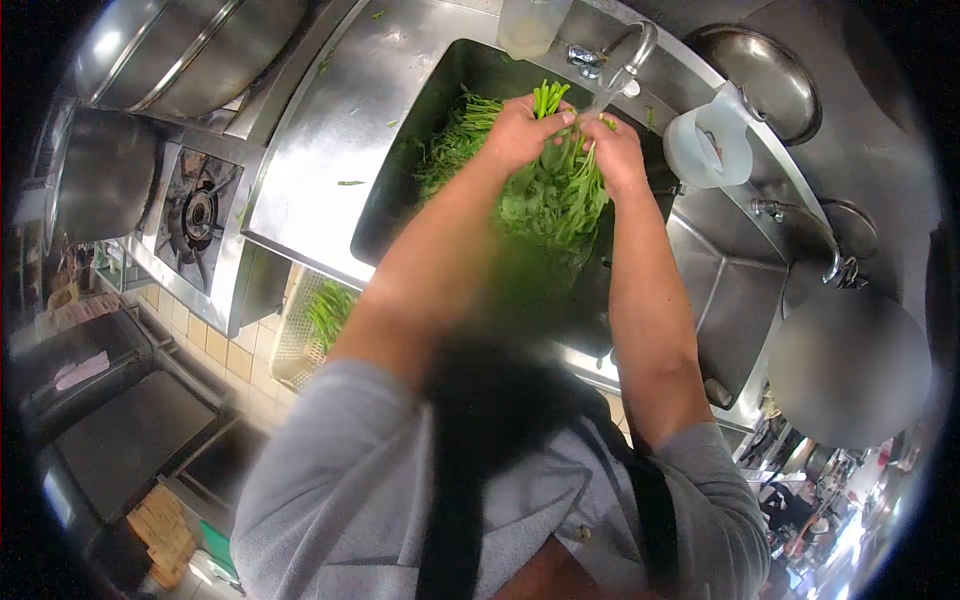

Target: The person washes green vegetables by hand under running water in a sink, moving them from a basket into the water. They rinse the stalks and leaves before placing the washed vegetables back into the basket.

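Both hands are over a dark sink basin [400,200] full of long-stemmed leafy greens [545,205]. My left hand [522,132] is closed around a bunch of the greens, with cut stem ends [549,97] poking up past its fingers. Close beside it, my right hand [615,152] grips stems of the same greens, their leaves hanging down below. Water runs from the curved faucet [640,45] just above the right hand. More greens [460,140] lie along the basin's left side.
A clear plastic pitcher [528,28] stands behind the basin, and a translucent plastic container [708,145] sits to its right. Further right is a second steel sink [740,310]. On the left are a gas burner [200,208] and large pots [190,60]. A basket [290,345] of greens stands low down.
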### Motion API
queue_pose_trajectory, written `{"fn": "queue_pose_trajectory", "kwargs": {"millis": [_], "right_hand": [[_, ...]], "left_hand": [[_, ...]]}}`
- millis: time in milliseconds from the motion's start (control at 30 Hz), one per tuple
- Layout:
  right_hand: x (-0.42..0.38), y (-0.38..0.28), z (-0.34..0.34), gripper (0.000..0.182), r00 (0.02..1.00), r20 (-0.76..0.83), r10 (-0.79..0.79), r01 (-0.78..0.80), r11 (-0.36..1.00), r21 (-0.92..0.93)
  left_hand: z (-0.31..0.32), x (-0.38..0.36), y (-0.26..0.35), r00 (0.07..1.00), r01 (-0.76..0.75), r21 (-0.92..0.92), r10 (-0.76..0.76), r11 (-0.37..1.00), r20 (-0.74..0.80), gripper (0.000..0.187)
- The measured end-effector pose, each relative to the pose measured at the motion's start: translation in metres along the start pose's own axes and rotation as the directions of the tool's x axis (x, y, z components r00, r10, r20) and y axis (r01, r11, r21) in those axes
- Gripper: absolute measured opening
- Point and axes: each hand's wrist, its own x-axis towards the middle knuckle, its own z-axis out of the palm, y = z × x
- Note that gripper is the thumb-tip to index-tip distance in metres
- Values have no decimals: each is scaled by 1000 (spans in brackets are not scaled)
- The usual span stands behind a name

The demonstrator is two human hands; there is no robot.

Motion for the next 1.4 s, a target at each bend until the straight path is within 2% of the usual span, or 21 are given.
{"fn": "queue_pose_trajectory", "kwargs": {"millis": [33,67,133,200,233,300,333,400,467,533,600,667,800,833,967,1033,1067,1133,1167,1267,1400], "right_hand": [[2,2,-6,25,1000,-1,1,-1,1000,0],[5,4,-15,22,998,-48,28,-23,993,114],[7,5,-32,19,984,-136,117,-65,938,339],[5,-1,-42,21,987,-104,122,-66,900,432],[2,-6,-41,21,986,-106,125,-67,900,431],[-4,-18,-32,27,999,-37,-41,47,980,194],[-9,-28,-21,31,996,-11,-83,83,996,-19],[-14,-31,-2,31,985,85,-152,159,983,-91],[-6,-24,0,30,980,74,-184,191,975,-113],[0,-21,-5,30,995,-65,-77,81,994,68],[2,-21,-15,27,994,-80,-73,83,988,132],[-1,-29,-24,24,985,-129,-112,153,912,381],[2,-34,-36,25,988,-76,-133,150,932,331],[2,-35,-36,25,988,-76,-135,152,932,330],[1,-34,-28,28,989,-51,-141,150,903,402],[0,-36,-23,28,990,-30,-139,138,896,423],[-1,-37,-21,28,992,-20,-123,119,890,439],[-1,-39,-22,28,994,-11,-105,98,885,455],[1,-40,-25,27,994,-30,-105,106,874,473],[0,-53,-39,25,990,-86,-113,141,841,523],[10,-55,-69,23,968,-147,-202,249,751,612]], "left_hand": [[1,-1,-3,998,42,-91,-46,995,-46,25],[2,-2,-6,991,79,-184,-97,980,-88,23],[-4,-6,-7,989,86,-158,-103,984,-106,24],[-5,-6,-8,986,91,-131,-108,987,-126,25],[-3,-7,-9,986,95,-83,-105,992,-126,25],[5,-6,-9,988,99,-36,-102,994,-117,25],[10,-6,-7,992,82,68,-75,994,-100,24],[17,-7,1,996,60,172,-48,983,-76,24],[19,-11,11,996,83,251,-83,964,-11,43],[18,-17,18,988,153,184,-145,971,-54,37],[15,-22,21,954,280,34,-274,959,-122,24],[6,-26,12,962,246,28,-241,969,-128,25],[-12,-26,-16,977,171,-35,-174,985,-122,26],[-15,-28,-14,959,253,-44,-257,966,-121,24],[-16,-28,-10,934,350,-42,-352,936,-55,25],[-7,-24,-24,979,200,-333,-198,921,43,29],[-5,-22,-30,979,201,-334,-198,921,41,29],[-1,-25,-20,984,105,-174,-77,979,163,36],[0,-30,-16,971,166,-36,-157,985,179,34],[-9,-33,-33,948,187,54,-194,981,253,28],[-33,-36,-53,950,250,3,-246,968,190,23]]}}
